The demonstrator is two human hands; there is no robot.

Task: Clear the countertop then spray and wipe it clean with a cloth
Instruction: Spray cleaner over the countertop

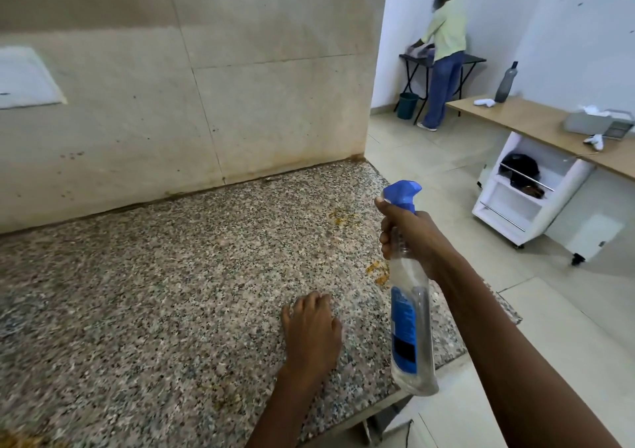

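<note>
A speckled granite countertop [165,293] fills the lower left of the head view, with orange-yellow stains [342,214] near its right end and another smear [378,270] beside the bottle. My right hand [410,234] grips the neck of a clear spray bottle [409,324] with a blue trigger head and blue label, held upright above the counter's right edge, nozzle pointing left. My left hand [311,330] rests palm down on the granite, fingers together, holding nothing. No cloth shows on the counter.
A stained beige tiled wall [206,86] backs the counter. To the right lie a tiled floor, a white wheeled shelf unit [522,193] and a wooden desk [536,121] with a grey bottle. A person [443,55] stands at a far folding table beside a bin.
</note>
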